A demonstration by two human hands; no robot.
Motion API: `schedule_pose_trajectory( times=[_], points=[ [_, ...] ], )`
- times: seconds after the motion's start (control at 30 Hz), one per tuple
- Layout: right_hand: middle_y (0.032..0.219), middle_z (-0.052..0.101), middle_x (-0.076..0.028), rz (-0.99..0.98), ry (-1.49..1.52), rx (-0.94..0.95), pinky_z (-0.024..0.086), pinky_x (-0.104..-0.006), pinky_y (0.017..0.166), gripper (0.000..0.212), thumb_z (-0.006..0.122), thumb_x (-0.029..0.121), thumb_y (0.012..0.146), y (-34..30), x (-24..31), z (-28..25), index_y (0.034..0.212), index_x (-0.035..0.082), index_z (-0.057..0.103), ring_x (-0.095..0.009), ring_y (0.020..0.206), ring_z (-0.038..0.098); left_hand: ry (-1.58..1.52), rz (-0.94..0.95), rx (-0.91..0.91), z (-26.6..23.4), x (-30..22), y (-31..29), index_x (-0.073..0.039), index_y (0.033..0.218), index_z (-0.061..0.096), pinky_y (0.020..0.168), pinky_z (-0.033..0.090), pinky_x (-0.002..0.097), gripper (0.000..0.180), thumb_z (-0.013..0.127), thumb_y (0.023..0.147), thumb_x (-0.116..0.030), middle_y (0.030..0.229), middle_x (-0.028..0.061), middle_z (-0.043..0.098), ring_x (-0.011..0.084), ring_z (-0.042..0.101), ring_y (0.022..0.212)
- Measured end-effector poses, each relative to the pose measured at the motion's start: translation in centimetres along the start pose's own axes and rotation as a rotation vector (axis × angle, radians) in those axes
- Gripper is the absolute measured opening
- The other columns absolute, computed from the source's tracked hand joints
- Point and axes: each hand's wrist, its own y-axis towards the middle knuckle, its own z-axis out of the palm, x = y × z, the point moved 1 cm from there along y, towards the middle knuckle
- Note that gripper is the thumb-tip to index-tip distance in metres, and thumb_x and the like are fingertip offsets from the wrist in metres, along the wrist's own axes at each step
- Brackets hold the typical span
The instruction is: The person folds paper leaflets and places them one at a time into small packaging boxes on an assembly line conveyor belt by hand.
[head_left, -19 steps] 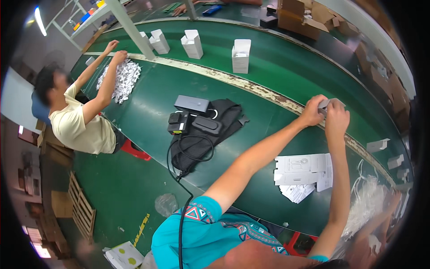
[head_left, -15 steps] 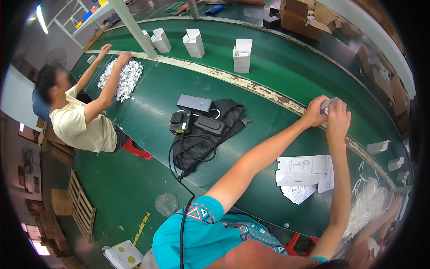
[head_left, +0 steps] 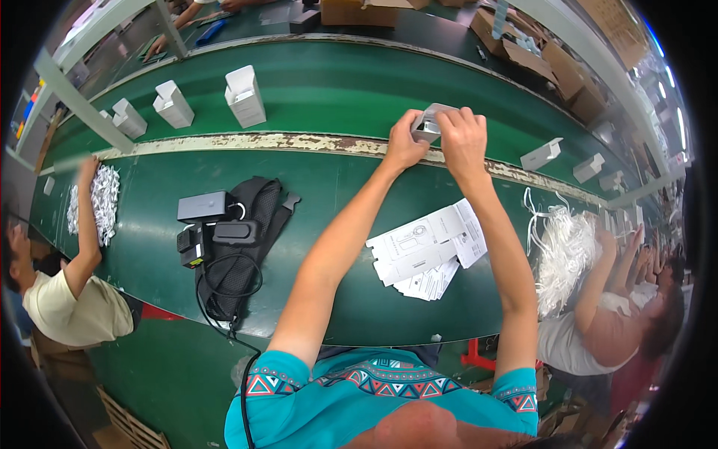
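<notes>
Over the far rail of the bench, my left hand [head_left: 407, 144] is wrapped round a small open white box [head_left: 427, 129] from its left side. The box is tilted, and its open end shows a dark inside. At its right edge my right hand [head_left: 464, 138] is closed, fingers curled over the rim; their tips are partly hidden. Below my hands on the green bench lie flat printed white cartons [head_left: 411, 243], with a fan of white printed sheets [head_left: 430, 283] partly under them.
Open white boxes [head_left: 245, 97] stand along the green conveyor [head_left: 321, 90], more at right [head_left: 542, 154]. Left on the bench are a black mesh strap pack [head_left: 258, 198] with cabled devices and a white cable heap [head_left: 105, 198] by a co-worker. White cords [head_left: 561, 258] lie at right near other people.
The view has swung to the right, so everything appears shifted left. Both my hands stay at the white box, which is now tilted with its opening more in view.
</notes>
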Motion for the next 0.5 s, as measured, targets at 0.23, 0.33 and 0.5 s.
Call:
schedule_pose_trajectory(
  times=[0.23, 0.33, 0.5],
  points=[
    [0.095, 0.069, -0.003, 0.088, 0.025, 0.067, 0.042, -0.0392, 0.080, 0.026, 0.065, 0.002, 0.079, -1.2, 0.0, -0.5, 0.103, 0.010, 0.073, -0.023, 0.094, 0.060, 0.013, -0.059, 0.030, 0.8, -0.2, 0.1, -0.001, 0.118, 0.059, 0.088, 0.053, 0.0389, 0.050, 0.063, 0.069, 0.004, 0.105, 0.0172, 0.068, 0.0323, 0.068, 0.098],
    [0.090, 0.069, -0.005, 0.221, 0.219, -0.053, 0.044, -0.0390, 0.077, 0.019, 0.067, 0.001, 0.082, -1.6, 0.9, -2.8, 0.097, 0.008, 0.075, -0.024, 0.090, 0.062, 0.148, -0.022, -0.114, -0.5, 1.2, -0.1, 0.001, 0.134, 0.051, 0.098, 0.050, 0.0383, 0.062, 0.066, 0.074, 0.005, 0.117, 0.0169, 0.064, 0.0298, 0.064, 0.113],
    [0.088, 0.071, -0.006, 0.593, 0.559, 0.092, 0.047, -0.0327, 0.068, 0.009, 0.071, 0.003, 0.086, -9.0, -1.7, -6.2, 0.095, 0.003, 0.075, -0.020, 0.076, 0.061, 0.221, 0.035, -0.213, 0.7, 0.0, -0.1, 0.000, 0.131, 0.053, 0.100, 0.049, 0.0418, 0.059, 0.070, 0.075, 0.008, 0.121, 0.0189, 0.061, 0.0355, 0.061, 0.116]
  ],
)
